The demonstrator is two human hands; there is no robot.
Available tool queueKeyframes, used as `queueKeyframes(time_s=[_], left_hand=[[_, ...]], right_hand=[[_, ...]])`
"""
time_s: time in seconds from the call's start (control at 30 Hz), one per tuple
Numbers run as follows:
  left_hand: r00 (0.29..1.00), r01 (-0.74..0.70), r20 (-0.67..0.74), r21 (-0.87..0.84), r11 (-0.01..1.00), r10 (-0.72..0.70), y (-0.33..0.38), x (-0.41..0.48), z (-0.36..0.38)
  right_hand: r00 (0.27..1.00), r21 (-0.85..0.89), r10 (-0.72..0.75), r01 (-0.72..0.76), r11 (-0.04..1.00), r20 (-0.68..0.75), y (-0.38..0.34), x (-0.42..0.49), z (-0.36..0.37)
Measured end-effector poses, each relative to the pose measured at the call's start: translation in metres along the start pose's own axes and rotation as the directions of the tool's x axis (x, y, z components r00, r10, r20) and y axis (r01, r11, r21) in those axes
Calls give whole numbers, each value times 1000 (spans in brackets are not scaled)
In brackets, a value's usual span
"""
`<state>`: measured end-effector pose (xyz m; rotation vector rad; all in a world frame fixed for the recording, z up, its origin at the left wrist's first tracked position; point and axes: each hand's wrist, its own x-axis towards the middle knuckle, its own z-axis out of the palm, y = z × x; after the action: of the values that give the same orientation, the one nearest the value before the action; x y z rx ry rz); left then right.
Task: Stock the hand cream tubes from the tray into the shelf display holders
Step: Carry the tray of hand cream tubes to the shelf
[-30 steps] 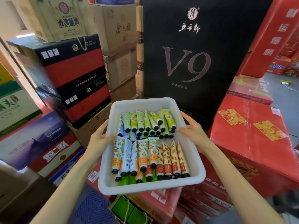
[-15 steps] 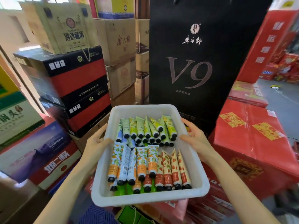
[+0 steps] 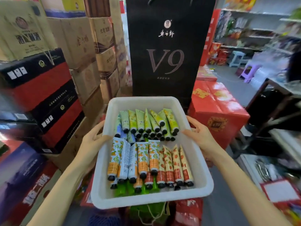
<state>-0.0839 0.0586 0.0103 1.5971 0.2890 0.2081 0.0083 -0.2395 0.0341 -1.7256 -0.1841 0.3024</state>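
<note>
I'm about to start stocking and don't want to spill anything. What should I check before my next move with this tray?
1. The left hand grips the left rim of the tray: ok.
2. The right hand grips the right rim: ok.
3. The hand cream tubes all lie inside the tray, none over the rim: ok.
4. Display holders in sight: cannot tell; the shelves at far right are blurred.
5. A hand free to pick tubes: not ok; both hold the tray.
6. Somewhere to set the tray down: cannot tell; the red carton at right looks flat-topped.
</note>
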Motion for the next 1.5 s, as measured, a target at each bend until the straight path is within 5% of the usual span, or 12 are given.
queueKeyframes(time_s=[0.23, 0.4, 0.63, 0.8, 0.93, 1.5], left_hand=[[965, -54, 259, 38, 998, 42, 2, -7, 31], [890, -70, 455, 60, 996, 35, 0, -9, 86], [695, -17, 718, 34, 999, -12, 3, -31, 172], [446, -30, 895, 31, 999, -15, 6, -56, 233], [302, -59, 953, 26, 998, -7, 9, -94, 280], [-70, -134, 997, 5, 991, -15, 24, -367, 424]], right_hand=[[956, 10, 46, -45, 999, -289, 23, -89, -16], [847, 39, 94, -86, 996, -524, 30, -154, -45], [642, 144, 202, -142, 979, -740, 42, -243, -77], [526, 171, 234, -166, 971, -818, 50, -316, -90], [437, 216, 257, -141, 966, -862, 59, -382, -99], [14, 197, 197, -25, 980, -980, 86, -676, -109]])
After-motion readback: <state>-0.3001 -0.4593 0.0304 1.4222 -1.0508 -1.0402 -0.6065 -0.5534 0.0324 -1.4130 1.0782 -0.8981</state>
